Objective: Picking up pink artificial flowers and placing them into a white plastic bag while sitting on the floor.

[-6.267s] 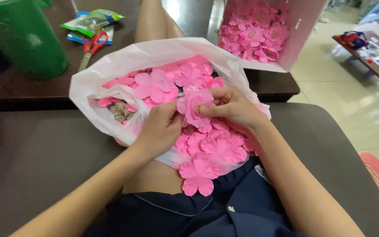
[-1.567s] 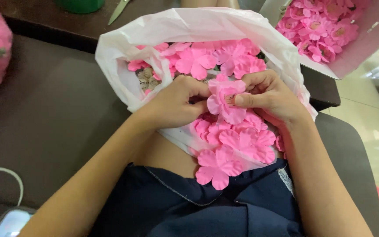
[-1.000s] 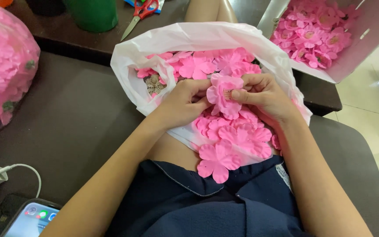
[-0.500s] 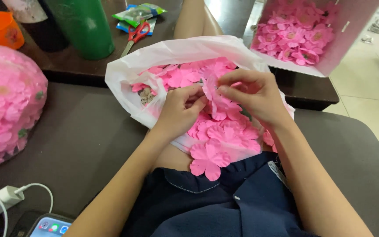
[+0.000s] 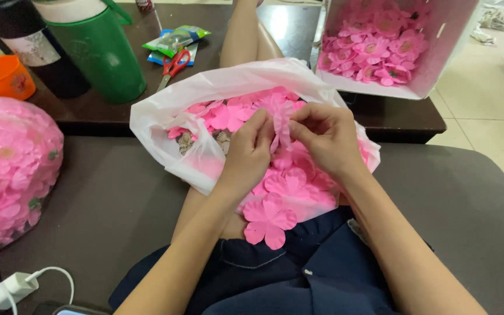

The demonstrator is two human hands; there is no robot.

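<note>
Dark brown seat cushion [image 5: 88, 198] fills the foreground, dark wooden counter [image 5: 217, 35] beyond it, pale tile floor at right. Person seated, white plastic bag [image 5: 164, 116] on lap, both hands over it.

Grip: left hand [image 5: 249, 154] and right hand [image 5: 325, 137] meet over the bag's middle, fingertips pinched shut on one pink fabric flower petal piece [image 5: 282, 119] between them. Left thumb and forefinger hold its left edge, right thumb and forefinger its right edge. Piece is folded or bunched and stands roughly upright, long axis near vertical, top end pointing away from the person toward the counter, lower end down into the pile. Exact shape hard to tell, partly hidden by fingers.

Below the hands: loose pink petals [image 5: 290, 186] heaped in the bag, spilling over its near edge; one flat five-lobed pink flower [image 5: 269, 220] lies at the bag's mouth, against the dark blue shorts [image 5: 298, 274]. Small brownish pieces [image 5: 205, 140] sit inside the bag left of the left hand.

Further out: pink box [image 5: 438, 52] at upper right, tilted open toward the person, full of assembled pink flowers. On the counter: green jug [image 5: 100, 52], dark bottle [image 5: 30, 49], orange cup [image 5: 1, 76], red-handled scissors [image 5: 173, 67], small green packet [image 5: 176, 39]. Far left, clear bag of pink flowers [image 5: 10, 169] on the seat. Bottom left, white charger [image 5: 7, 290] with cable.
</note>
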